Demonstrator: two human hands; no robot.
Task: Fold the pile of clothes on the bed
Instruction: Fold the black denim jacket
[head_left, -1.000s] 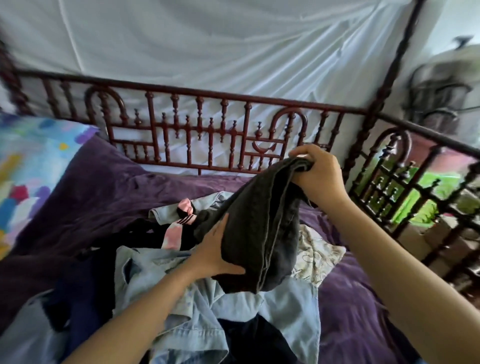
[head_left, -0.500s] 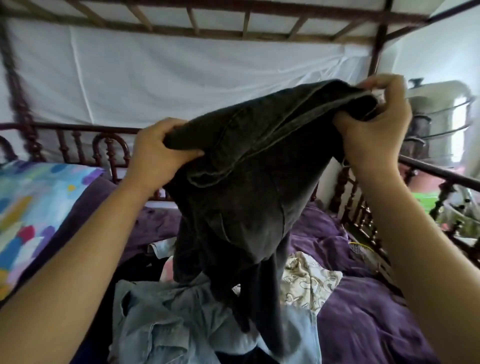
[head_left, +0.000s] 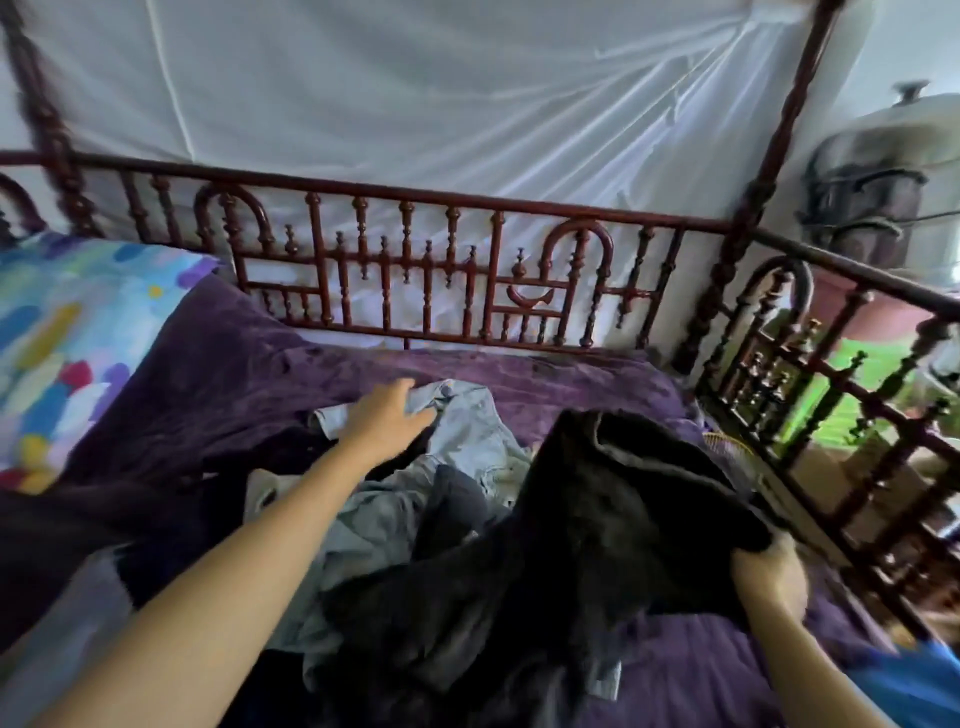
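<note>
In right hand (head_left: 769, 577), dark garment (head_left: 597, 519).

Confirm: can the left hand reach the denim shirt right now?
Probably yes. The left hand lies on the far edge of the denim shirt, nothing covering that part. The dark garment gripped by the right hand only drapes its near side.

1. Pile (head_left: 384, 525) lies mid-bed (head_left: 234, 374); pillow (head_left: 62, 332) at far left.
2. Rail (head_left: 415, 260) stands behind the bed.
3. Jeans (head_left: 597, 519) lie on the pile's right, shirt (head_left: 467, 428) at its far end.
4. Left hand (head_left: 387, 421) on shirt; right hand (head_left: 769, 577) grips jeans' near edge.
</note>
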